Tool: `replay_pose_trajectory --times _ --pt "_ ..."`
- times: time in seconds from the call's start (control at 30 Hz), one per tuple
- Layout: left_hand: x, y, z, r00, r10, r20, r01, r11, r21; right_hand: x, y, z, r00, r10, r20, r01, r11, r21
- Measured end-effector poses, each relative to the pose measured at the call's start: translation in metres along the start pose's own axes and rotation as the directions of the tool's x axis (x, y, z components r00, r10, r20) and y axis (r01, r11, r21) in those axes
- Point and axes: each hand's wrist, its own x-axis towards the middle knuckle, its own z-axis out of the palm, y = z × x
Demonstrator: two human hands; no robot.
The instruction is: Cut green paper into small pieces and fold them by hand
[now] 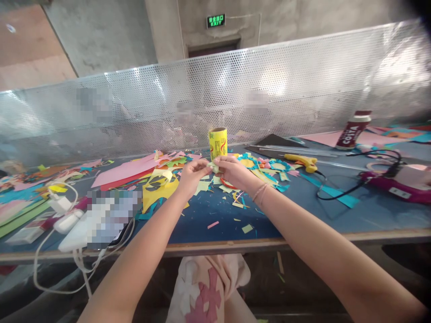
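Over the middle of the blue table (269, 220), both hands meet at a small piece of pale green paper (213, 167). My left hand (195, 174) pinches its left side between thumb and fingers. From the right, my right hand (235, 170) closes on the same piece; its fingertips partly hide the paper's shape. Just behind the hands stands a yellow cardboard tube (218, 142), upright. Paper scraps lie under and around the hands, with a cut yellow sheet (151, 195) to the left and blue-and-yellow paper rings (248, 162) to the right.
A yellow glue gun (303, 161) with a black cord lies at right, near a purple power strip (400, 190) and a tilted dark red bottle (353, 130). At left are pink sheets (126, 170), chargers with white cables (69, 220) and a phone. A perforated metal screen (151, 107) borders the back.
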Motion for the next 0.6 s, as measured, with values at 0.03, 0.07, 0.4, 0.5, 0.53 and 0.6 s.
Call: replay_pose_trajectory --times 0.03,0.07,0.4,0.5,0.53,0.6 --pt "0.000 0.000 0.000 1.000 0.001 0.000 -0.001 1.000 0.003 0.000 0.000 0.000 1.000 0.011 0.003 -0.011 1.000 0.004" --pt "0.000 0.000 0.000 1.000 0.003 0.000 -0.003 1.000 0.007 0.000 -0.001 0.001 1.000 0.023 0.007 -0.023 1.000 0.010" --pt "0.001 -0.001 -0.005 0.996 -0.006 0.093 0.003 0.999 0.035 -0.001 -0.005 -0.008 0.955 0.263 0.134 -0.286 0.939 0.192" --pt "0.001 0.000 -0.007 0.990 -0.011 0.143 0.002 0.998 0.069 -0.001 -0.006 -0.010 0.936 0.295 0.192 -0.332 0.922 0.199" --pt "0.000 0.001 -0.007 0.987 -0.013 0.159 0.000 0.997 0.082 -0.001 -0.005 -0.011 0.936 0.289 0.199 -0.327 0.925 0.195" --pt "0.000 0.001 -0.008 0.982 -0.018 0.185 -0.001 0.995 0.102 -0.002 -0.005 -0.011 0.940 0.269 0.211 -0.308 0.934 0.181"
